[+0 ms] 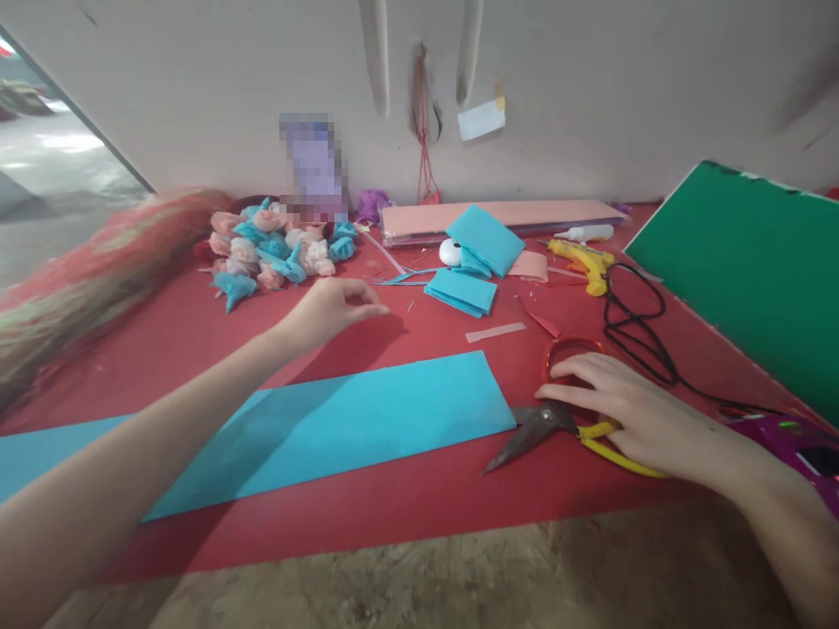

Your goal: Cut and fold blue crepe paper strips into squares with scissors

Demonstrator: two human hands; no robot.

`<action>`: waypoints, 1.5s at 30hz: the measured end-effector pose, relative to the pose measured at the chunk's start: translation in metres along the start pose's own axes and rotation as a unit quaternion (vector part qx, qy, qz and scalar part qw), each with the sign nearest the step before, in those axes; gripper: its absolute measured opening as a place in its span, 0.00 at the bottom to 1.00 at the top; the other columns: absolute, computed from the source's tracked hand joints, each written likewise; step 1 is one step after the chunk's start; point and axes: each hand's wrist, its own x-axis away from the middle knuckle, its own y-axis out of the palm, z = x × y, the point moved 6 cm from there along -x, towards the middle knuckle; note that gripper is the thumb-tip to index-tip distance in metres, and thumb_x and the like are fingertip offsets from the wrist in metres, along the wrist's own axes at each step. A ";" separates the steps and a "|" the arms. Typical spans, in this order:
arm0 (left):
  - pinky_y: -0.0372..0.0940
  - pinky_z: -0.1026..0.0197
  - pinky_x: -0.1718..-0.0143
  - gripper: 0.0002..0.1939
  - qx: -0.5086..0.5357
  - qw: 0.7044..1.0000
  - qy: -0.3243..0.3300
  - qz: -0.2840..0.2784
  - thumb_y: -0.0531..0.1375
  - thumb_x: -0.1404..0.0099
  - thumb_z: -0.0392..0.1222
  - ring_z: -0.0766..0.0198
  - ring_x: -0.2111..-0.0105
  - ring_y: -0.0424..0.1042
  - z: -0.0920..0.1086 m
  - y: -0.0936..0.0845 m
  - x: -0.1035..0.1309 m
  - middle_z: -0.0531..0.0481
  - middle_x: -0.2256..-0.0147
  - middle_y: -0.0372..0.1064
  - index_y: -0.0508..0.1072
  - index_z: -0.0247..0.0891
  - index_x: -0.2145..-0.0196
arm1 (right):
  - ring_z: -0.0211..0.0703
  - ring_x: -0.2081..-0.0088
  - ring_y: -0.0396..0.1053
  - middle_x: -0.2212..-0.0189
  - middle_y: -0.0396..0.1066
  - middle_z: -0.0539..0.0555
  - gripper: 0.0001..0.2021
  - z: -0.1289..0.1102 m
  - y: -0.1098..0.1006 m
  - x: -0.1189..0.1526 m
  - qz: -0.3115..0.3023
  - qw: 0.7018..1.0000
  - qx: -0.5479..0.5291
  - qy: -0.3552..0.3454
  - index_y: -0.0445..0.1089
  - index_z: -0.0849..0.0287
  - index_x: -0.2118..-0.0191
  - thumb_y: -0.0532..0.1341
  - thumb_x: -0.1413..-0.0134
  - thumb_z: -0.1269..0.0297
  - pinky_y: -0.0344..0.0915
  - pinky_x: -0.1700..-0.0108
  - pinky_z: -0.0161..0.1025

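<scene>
Right of centre, open red-and-yellow-handled metal scissors [546, 418] under the spread-fingered right hand [616, 397] could, if nudged, nick the long blue paper strip [367, 424], while the left hand [331, 306] pinches, seemingly empty.

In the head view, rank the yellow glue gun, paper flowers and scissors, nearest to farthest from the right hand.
1. Scissors: at the right hand's fingers.
2. Yellow glue gun: beyond it, toward the wall.
3. Paper flowers: far left.
</scene>
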 end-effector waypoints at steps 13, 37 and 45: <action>0.60 0.64 0.61 0.12 -0.103 0.994 0.038 0.010 0.54 0.35 0.42 0.63 0.65 0.65 -0.004 -0.005 -0.005 0.51 0.65 0.69 0.70 0.33 0.59 | 0.49 0.51 0.65 0.53 0.66 0.57 0.29 0.003 0.002 0.002 0.001 1.000 0.000 0.008 0.69 0.52 0.51 0.52 0.58 0.84 0.67 0.53 0.46; 0.64 0.63 0.65 0.21 0.059 0.979 0.073 -0.179 0.63 0.46 0.36 0.62 0.66 0.71 0.085 0.075 0.016 0.47 0.63 0.71 0.69 0.33 0.54 | 0.49 0.56 0.64 0.59 0.65 0.59 0.26 -0.017 -0.006 -0.007 0.069 0.995 0.048 -0.053 0.68 0.59 0.51 0.53 0.57 0.85 0.66 0.57 0.46; 0.60 0.65 0.69 0.06 0.032 0.980 0.066 -0.187 0.63 0.46 0.39 0.64 0.69 0.69 0.080 0.068 0.015 0.51 0.69 0.71 0.72 0.36 0.69 | 0.50 0.52 0.63 0.54 0.66 0.58 0.29 -0.006 -0.002 0.001 0.017 1.000 0.021 -0.014 0.67 0.53 0.49 0.52 0.58 0.84 0.66 0.54 0.48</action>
